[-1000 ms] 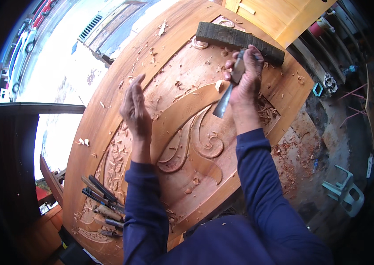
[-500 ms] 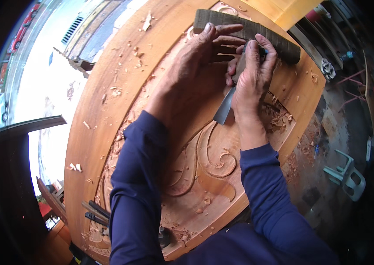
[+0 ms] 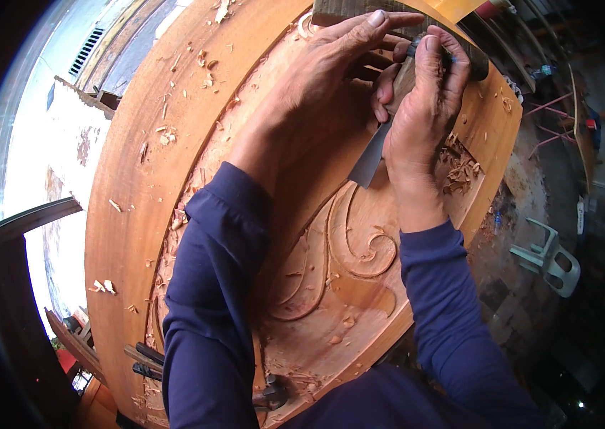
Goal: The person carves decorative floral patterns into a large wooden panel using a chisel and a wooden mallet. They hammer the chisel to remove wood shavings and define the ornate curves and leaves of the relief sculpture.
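Observation:
My right hand (image 3: 422, 118) is closed round the wooden handle of a flat-bladed chisel (image 3: 369, 159). The blade slants down and left, above a carved wooden panel (image 3: 363, 343) with raised scrolls. My left hand (image 3: 320, 75) has its fingers stretched out beside the chisel's handle end and holds nothing I can see. Behind both hands lies a long dark wooden block (image 3: 335, 10) across the panel's far part; whether my left fingers touch it, I cannot tell.
Curled wood shavings (image 3: 460, 168) litter the recesses and frame. At the lower left, dark-handled tools (image 3: 146, 361) lie partly under my left sleeve. A dark metal tool (image 3: 272, 393) sits near my body. On the floor at right is a pale green plastic stool (image 3: 549, 261).
The view has shifted a little. Both hands sit higher in the picture, the right one also further right with the chisel. The left hand now covers more of the block.

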`<state>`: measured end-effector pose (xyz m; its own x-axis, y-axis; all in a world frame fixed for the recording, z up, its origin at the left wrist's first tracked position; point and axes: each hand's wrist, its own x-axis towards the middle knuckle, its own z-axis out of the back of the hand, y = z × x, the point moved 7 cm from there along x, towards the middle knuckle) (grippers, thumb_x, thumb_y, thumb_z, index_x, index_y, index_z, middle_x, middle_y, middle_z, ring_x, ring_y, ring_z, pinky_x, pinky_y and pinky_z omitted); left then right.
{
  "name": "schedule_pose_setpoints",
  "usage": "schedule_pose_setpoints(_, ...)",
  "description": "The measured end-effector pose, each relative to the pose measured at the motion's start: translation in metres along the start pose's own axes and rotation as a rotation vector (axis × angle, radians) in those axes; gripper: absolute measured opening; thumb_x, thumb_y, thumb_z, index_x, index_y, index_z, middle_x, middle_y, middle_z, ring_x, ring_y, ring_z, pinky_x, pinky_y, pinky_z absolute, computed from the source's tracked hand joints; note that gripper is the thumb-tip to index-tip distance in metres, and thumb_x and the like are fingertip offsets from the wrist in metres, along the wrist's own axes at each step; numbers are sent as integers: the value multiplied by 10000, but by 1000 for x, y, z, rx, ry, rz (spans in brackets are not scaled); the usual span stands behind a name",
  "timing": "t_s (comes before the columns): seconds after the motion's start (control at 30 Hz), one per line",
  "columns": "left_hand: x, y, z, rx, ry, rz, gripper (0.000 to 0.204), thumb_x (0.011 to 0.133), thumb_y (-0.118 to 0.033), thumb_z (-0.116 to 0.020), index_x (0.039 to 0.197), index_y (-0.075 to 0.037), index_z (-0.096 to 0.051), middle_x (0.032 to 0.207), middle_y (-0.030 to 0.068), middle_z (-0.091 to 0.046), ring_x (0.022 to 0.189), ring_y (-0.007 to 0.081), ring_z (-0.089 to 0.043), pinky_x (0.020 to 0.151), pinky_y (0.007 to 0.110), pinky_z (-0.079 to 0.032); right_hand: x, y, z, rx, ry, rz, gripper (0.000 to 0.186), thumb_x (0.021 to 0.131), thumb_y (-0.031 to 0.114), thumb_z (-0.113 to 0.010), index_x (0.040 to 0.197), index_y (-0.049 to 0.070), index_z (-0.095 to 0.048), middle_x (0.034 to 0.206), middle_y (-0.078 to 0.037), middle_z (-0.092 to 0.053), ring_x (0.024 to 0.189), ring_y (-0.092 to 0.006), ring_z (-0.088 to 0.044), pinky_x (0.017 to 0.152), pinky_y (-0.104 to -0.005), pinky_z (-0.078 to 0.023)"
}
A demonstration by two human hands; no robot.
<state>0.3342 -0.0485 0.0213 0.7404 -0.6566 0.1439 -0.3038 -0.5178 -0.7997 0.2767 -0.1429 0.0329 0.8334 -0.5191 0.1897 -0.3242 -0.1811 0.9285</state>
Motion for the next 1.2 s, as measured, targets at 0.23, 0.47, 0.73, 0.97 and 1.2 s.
schedule_pose_setpoints(0.23,2,7,3,19,-12,-12,466,1099,-399,-590,1382,-36,-662,1078,75,-707,790,98,-646,622,247,-531,-7,-5,-2,-38,-26,-36,278,1113,381,-556,1290,171,-517,881,-34,-613,546,-107,-511,419,-246,-361)
schedule_pose_setpoints(0.47,3,4,-8,80,-19,71,318,1095,-352,-610,1272,-96,-681,769,-12,-667,499,51,-559,429,192,-442,-6,-8,2,-55,-18,-38,266,1117,391,-544,1267,170,-544,835,-18,-581,532,-101,-492,413,-244,-354)
schedule_pose_setpoints(0.73,0,4,13,387,-190,-80,363,1096,-391,-603,1066,-37,-671,862,-4,-630,820,75,-580,738,282,-508,-31,-16,-12,50,68,-207,238,1125,391,-523,1217,173,-536,778,-3,-580,484,-84,-497,359,-234,-318)
schedule_pose_setpoints(0.97,4,15,3,84,-74,5,354,1109,-384,-578,1181,-62,-708,874,6,-628,605,71,-577,543,204,-481,1,-11,5,-37,-35,-93,271,1120,432,-517,1210,177,-535,857,-7,-604,489,-75,-503,357,-226,-340)
schedule_pose_setpoints(1.2,7,4,7,269,-112,-94,358,1083,-363,-621,1202,-39,-715,831,-5,-656,633,57,-591,569,201,-482,-10,-3,-9,-22,36,-23,293,1120,422,-520,1243,158,-559,857,-26,-604,500,-99,-491,388,-232,-347)
